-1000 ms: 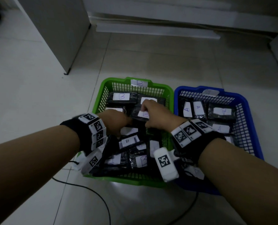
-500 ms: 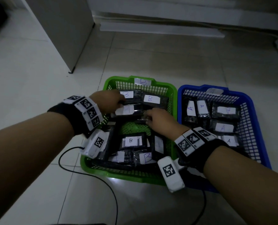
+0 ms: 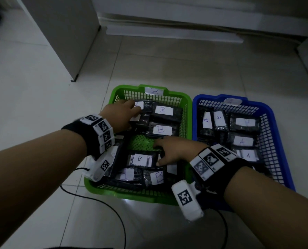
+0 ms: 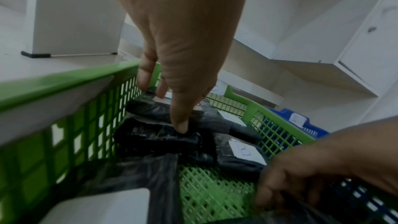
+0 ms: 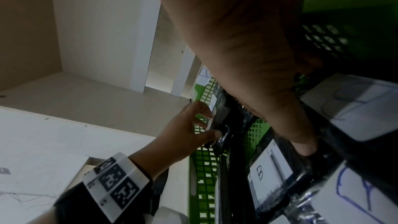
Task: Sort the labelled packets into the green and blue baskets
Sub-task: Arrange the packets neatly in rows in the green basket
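The green basket (image 3: 186,99), tagged B, holds several black packets with white B labels. The blue basket (image 3: 268,109) to its right holds packets labelled A. My left hand (image 3: 129,112) reaches into the green basket's far left corner. Its thumb and fingers (image 4: 148,81) pinch a black packet (image 4: 146,108) there. My right hand (image 3: 157,153) is in the middle of the green basket. Its thumb lies on the right edge of the barcode-labelled B packet (image 3: 139,159), and its fingers curl over that packet's far corner. This packet (image 5: 260,173) also shows under the thumb in the right wrist view.
Both baskets stand side by side on a pale tiled floor (image 3: 41,87). A white cabinet (image 3: 65,33) stands at the back left and a low white ledge (image 3: 174,33) runs behind. Black cables (image 3: 99,203) trail on the floor in front of the baskets.
Both hands left the basket's middle. The left moved to the far left corner packet. The right let go near a far-row B packet and drew back to the barcode B packet.
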